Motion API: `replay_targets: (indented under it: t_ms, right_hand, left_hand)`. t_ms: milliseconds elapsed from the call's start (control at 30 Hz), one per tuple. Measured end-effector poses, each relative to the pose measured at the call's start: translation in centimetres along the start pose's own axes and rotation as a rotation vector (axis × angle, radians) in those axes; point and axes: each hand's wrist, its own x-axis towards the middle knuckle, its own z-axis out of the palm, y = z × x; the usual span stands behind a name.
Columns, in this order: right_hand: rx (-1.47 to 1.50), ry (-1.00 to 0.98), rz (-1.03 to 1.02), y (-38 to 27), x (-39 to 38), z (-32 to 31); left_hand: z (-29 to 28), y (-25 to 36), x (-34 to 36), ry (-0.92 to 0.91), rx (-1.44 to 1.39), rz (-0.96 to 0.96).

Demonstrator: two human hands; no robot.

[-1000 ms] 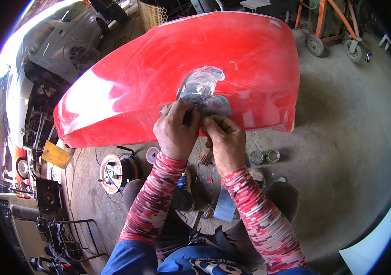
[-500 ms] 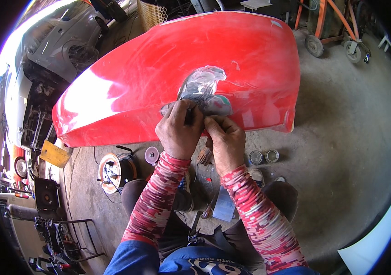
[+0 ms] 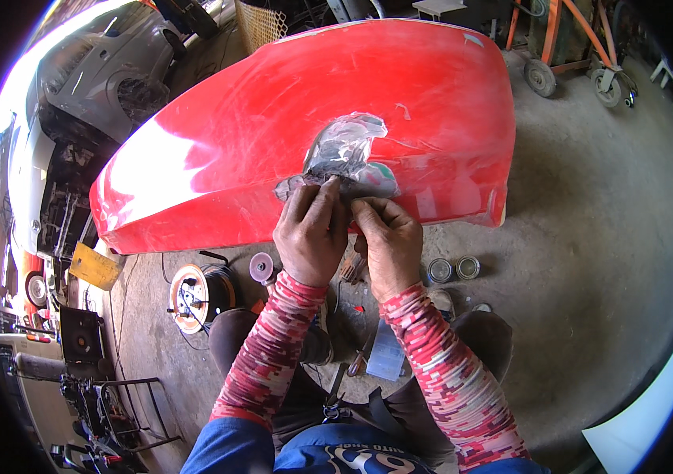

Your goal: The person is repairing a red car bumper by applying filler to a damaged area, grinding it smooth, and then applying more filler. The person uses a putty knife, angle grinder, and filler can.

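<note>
In front of me stands a large, curved, glossy red car body panel [image 3: 250, 118], probably a bumper cover. Near its lower middle is a rough, bared patch [image 3: 346, 142] of grey and whitish layers, with a greenish spot on its right. My left hand [image 3: 307, 237] is at the patch's dark lower edge, fingers bent together and thumb hidden behind them. Close beside it, my right hand [image 3: 389, 241] is closed in a pinch at the panel's lower edge. Whatever either hand grips is too small or too covered to make out.
Below the panel, a cable reel [image 3: 190, 299], a tool with a round purple disc [image 3: 261, 267] and two small open cans [image 3: 453, 270] stand on the concrete floor. A wheeled orange frame [image 3: 562, 47] is at the far right, a partly dismantled grey car [image 3: 107, 63] at the far left.
My left hand has shifted slightly down and right, uncovering more of the patch's dark lower edge. My right hand stays nearly in place.
</note>
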Motion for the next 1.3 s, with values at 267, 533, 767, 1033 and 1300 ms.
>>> replay_targets:
  t_ms: [267, 533, 767, 1033, 1300]
  right_hand:
    - [-0.013, 0.019, -0.006, -0.2, -0.1, 0.0]
    - [-0.010, 0.022, -0.017, -0.8, -0.4, 0.0]
    - [0.023, 0.056, -0.044, -1.2, -0.5, -0.3]
    - [-0.021, 0.063, -0.037, -1.3, -0.5, -0.5]
    - [0.015, 0.034, -0.004, -1.1, -0.4, -0.5]
  left_hand:
    - [-1.5, 0.7, 0.0, -0.156, 0.168, 0.115]
    - [-3.0, 2.0, 1.6, -0.390, 0.362, 0.162]
    - [-3.2, 3.1, 0.6, -0.465, 0.406, 0.096]
    - [-3.1, 2.7, -0.2, -0.402, 0.391, 0.128]
    - [-3.5, 2.7, -0.7, -0.371, 0.176, 0.040]
